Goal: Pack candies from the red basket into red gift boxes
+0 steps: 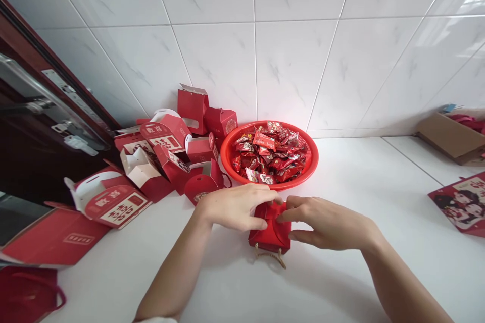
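Observation:
A small red gift box with a twisted rope handle lies on the white surface in front of me. My left hand is curved over its left and far side, thumb on the top. From the right, my right hand grips the box, with fingertips on the top flaps and the thumb at its right side. The hands cover the far part of the box. Just beyond them stands a round red plastic basket heaped with wrapped candies.
Several red and white paper boxes crowd the left, some standing open. A dark red bag sits at the near left corner. On the right are an open cardboard box and a printed red box. A tiled wall closes off the back.

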`<state>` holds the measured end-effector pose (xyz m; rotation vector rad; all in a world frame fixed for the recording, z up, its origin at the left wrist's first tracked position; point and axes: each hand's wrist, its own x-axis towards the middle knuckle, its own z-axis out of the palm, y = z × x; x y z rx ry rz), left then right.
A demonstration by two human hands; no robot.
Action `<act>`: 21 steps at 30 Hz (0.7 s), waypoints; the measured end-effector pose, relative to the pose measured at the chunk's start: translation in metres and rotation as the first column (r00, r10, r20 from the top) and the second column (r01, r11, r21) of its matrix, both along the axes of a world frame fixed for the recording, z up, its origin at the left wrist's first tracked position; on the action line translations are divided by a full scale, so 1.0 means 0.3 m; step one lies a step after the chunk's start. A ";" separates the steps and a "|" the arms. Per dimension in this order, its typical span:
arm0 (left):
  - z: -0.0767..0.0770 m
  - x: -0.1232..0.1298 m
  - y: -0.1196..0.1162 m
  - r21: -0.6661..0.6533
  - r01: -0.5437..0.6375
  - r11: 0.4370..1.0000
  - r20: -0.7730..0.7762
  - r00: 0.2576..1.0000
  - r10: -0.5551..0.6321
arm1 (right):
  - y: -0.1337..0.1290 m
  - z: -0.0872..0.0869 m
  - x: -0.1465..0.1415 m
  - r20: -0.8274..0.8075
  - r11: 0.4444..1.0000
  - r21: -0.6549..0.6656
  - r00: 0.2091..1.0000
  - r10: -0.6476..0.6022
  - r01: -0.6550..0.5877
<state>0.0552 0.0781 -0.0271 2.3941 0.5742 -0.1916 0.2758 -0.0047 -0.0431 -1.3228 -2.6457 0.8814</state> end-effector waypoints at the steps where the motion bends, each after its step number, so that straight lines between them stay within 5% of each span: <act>1: -0.005 0.010 -0.002 0.007 -0.046 0.999 -0.016 0.999 0.046 | 0.000 -0.001 0.000 -0.005 1.000 0.003 1.000 -0.002 0.002; 5: -0.016 0.055 -0.032 0.104 -0.158 0.982 -0.103 0.980 0.169 | -0.002 -0.006 -0.004 -0.037 1.000 0.010 0.999 -0.004 0.004; 21: -0.040 0.076 -0.091 0.276 -0.191 0.942 -0.194 0.949 0.250 | -0.020 0.004 0.007 0.050 1.000 -0.020 0.999 0.002 -0.001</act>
